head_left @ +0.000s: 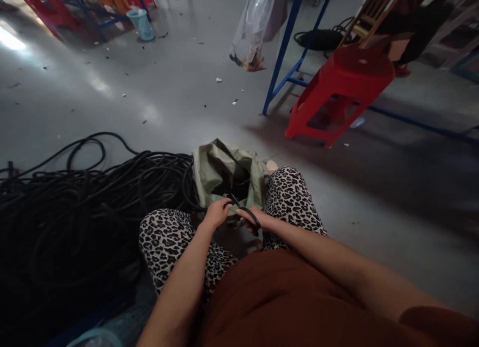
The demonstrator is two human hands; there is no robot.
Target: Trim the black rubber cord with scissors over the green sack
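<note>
Between my knees stands a greenish woven sack [207, 175] with its mouth open and dark pieces inside. My right hand [258, 218] is closed round the black handles of a pair of scissors [251, 216], whose blades point up and left over the sack's near rim. My left hand [218, 212] is pinched on a black rubber cord [196, 206] that comes in from the left, close to the scissor blades. Whether the blades touch the cord I cannot tell. A large tangled heap of the same black cord [108, 187] lies on the floor to my left.
A red plastic stool [359, 70] stands ahead on the right beside a blue metal frame [282, 58]. From it hangs a clear plastic bag [254, 33]. A light-blue basket [141, 24] sits farther off on the left. Small scraps dot the grey floor [168, 87].
</note>
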